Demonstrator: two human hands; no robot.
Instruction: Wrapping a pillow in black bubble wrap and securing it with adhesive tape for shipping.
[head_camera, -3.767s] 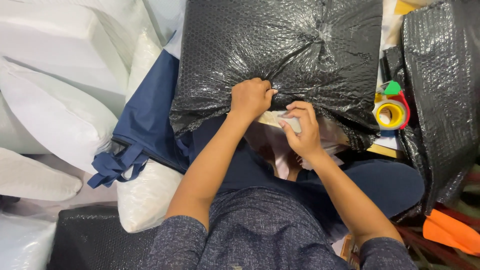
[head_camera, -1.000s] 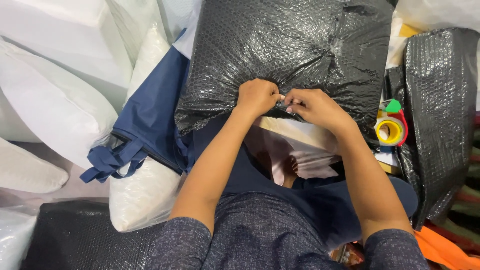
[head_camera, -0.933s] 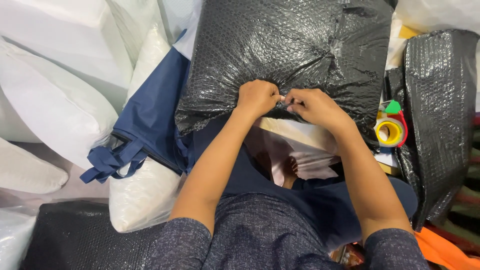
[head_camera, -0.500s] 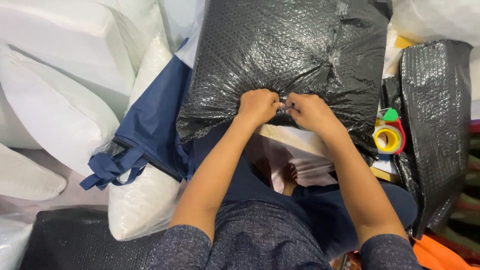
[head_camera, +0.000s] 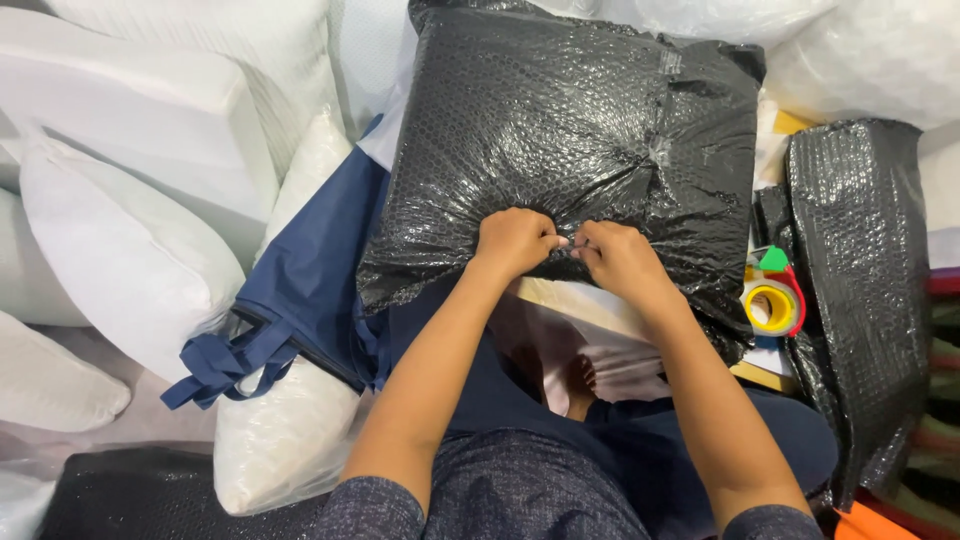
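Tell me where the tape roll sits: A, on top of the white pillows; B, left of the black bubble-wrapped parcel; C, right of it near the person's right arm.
C: the tape roll lies right of the black bubble-wrapped parcel, beside the right hand.

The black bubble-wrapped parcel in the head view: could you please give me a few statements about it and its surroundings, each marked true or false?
1. Both the left hand and the right hand grip the gathered near edge of the black bubble-wrapped parcel. True.
2. The tape dispenser lies left of the parcel. False: it lies to the right, beside the parcel's lower right corner.
3. The dispenser's roll has a yellow core. True.
4. The navy blue fabric bag lies on top of the parcel. False: it lies to the parcel's left, partly beneath it.
5. White pillows are piled on the left. True.
6. The right hand holds the tape dispenser. False: it grips the parcel's wrap.
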